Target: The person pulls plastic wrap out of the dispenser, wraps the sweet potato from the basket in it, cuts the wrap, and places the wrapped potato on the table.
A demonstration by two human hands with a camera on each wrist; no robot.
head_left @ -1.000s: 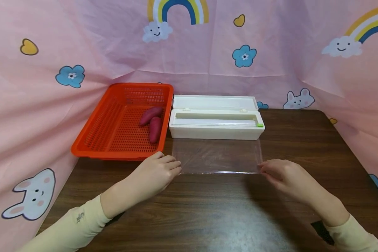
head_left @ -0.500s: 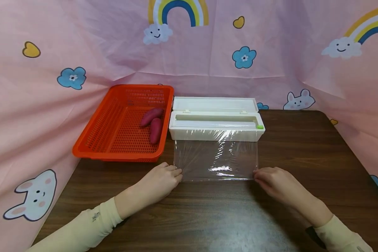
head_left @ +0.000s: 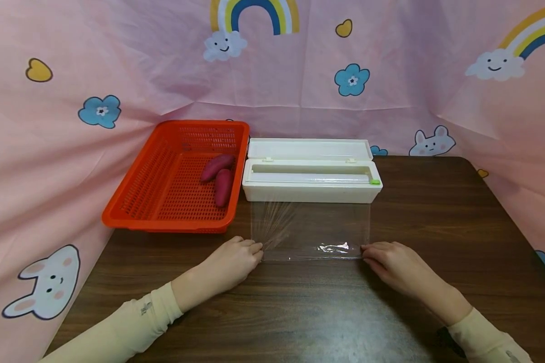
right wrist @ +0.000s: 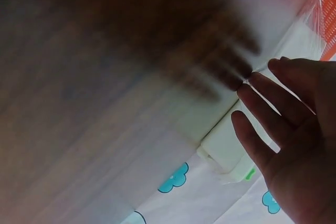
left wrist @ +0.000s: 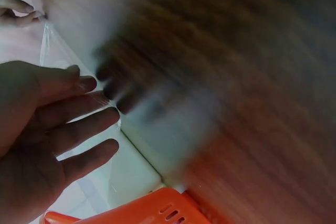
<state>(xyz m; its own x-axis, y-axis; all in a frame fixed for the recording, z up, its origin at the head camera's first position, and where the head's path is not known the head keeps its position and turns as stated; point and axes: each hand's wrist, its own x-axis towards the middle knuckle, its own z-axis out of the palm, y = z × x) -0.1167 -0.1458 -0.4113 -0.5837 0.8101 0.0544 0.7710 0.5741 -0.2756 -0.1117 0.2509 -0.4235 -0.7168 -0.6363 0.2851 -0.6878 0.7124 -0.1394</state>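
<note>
A clear sheet of cling film (head_left: 313, 232) stretches toward me from a white dispenser box (head_left: 312, 194) whose lid stands open at the back. Inside the box lies the film roll (head_left: 311, 178), and a small green slider (head_left: 375, 182) sits at its right end. My left hand (head_left: 233, 262) pinches the film's near left corner between thumb and index finger. At the near right corner my right hand (head_left: 392, 264) pinches the film the same way. In both wrist views the other fingers (left wrist: 89, 153) are spread, close over the table. Creases fan out from the left corner.
To the left of the box stands an orange plastic basket (head_left: 163, 223) with two purple sweet potatoes (head_left: 223, 187) in it. A dark wooden table (head_left: 300, 317) lies under everything. Behind and beside it hangs a pink patterned cloth (head_left: 163, 55).
Both hands have drawn the film a little toward me, and the right hand has moved slightly inward. Creases now show at the film's left side. Box and basket stay put.
</note>
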